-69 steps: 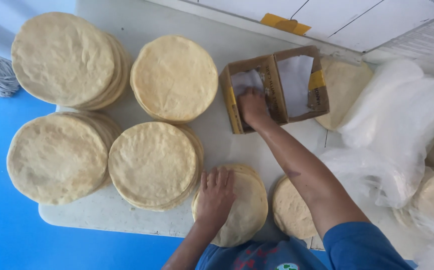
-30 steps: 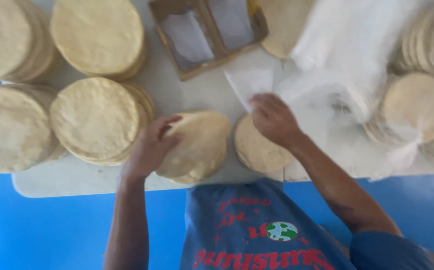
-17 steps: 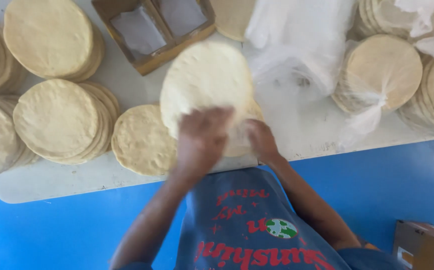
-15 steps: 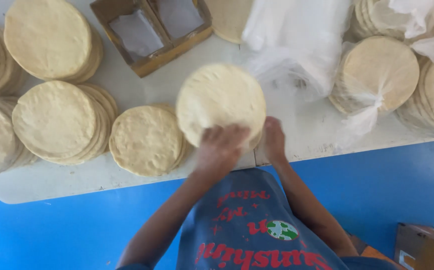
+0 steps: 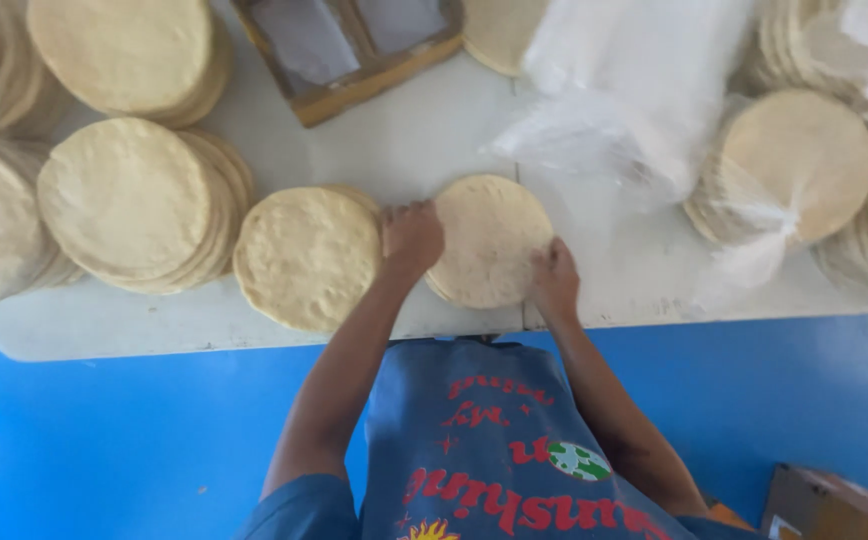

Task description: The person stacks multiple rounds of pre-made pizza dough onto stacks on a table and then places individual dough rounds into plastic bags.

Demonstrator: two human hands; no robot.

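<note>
Head view: my left hand (image 5: 412, 236) is curled loosely against the left edge of a small stack of tortillas (image 5: 489, 240), fingers bent, gripping the rim. My right hand (image 5: 555, 278) is cupped on the stack's right edge, fingers pressed to its side. So both hands clamp the same stack between them, neither fully closed. The stack lies flat on the white table (image 5: 394, 150), near the front edge, right in front of me. Just beside it on the left, touching or nearly so, another low tortilla stack (image 5: 306, 257). Further left, a taller stack (image 5: 129, 200), with more stacks at the far left and top left. A wooden box (image 5: 354, 50) with two compartments lined with white sheets sits at the back, tilted. A pile of clear plastic bags (image 5: 644, 90) lies to the back right. A bagged tortilla stack (image 5: 789, 170) sits at right, more behind it. Blue floor (image 5: 104, 440) below, cardboard box (image 5: 834, 505) at bottom right.
</note>
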